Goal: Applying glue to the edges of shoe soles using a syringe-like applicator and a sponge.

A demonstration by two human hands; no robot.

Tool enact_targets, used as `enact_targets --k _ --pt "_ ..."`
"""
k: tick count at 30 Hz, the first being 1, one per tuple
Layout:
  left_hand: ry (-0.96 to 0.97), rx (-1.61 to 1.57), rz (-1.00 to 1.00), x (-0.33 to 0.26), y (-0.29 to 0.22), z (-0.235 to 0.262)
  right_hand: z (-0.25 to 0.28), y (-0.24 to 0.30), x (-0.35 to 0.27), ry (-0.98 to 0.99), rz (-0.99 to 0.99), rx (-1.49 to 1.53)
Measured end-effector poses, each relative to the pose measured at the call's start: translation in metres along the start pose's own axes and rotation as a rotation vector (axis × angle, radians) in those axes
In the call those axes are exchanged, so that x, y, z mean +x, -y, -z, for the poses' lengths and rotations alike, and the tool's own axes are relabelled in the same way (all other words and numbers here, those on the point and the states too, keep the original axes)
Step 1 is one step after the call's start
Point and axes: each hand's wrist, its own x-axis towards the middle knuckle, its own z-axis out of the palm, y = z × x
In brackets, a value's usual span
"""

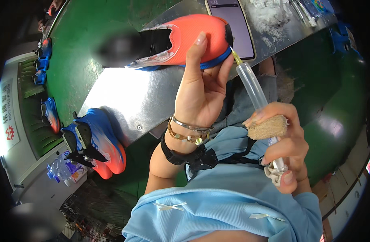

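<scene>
My left hand [201, 88] grips a coral-orange sneaker [193, 40] with a blue sole, thumb on the upper and fingers underneath. The shoe lies on its side above the metal bench, its black-edged toe pointing right. In my right hand [290, 141] is a clear syringe [252, 86], slanting up to the left. Its thin yellow tip reaches the toe edge where the dark trim meets the blue sole; whether it touches cannot be told. Pressed against the syringe by the same fingers is a tan, rough-textured block [268, 128]. Whitish wrapping covers the plunger end near my thumb.
A metal bench [124, 92] carries a phone [243, 36] beside the toe and crumpled white material [269, 16] at the far right. Left of the bench are a pair of blue-and-coral sneakers [100, 137], a conveyor [31, 109] with more shoes, and a plastic bottle [63, 167].
</scene>
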Motion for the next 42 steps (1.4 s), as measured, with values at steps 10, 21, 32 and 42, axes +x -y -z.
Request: enact_targets --k 10,21,32,42 --pt "0.15 -0.054 -0.066 0.03 -0.073 0.043 0.025 0.002 0.002 -0.243 0.189 -0.207" --pt "-0.828 -0.411 -1.272 0.052 -0.423 0.195 0.075 -0.04 0.038 -0.406 0.197 -0.25" --pt "0.108 0.668 -0.112 0.228 -0.244 0.024 0.092 -0.076 0.045 -0.446 0.092 -0.157" --pt "-0.343 0.622 -0.615 0.364 -0.197 -0.069 0.094 -0.043 0.023 -0.499 0.083 -0.1"
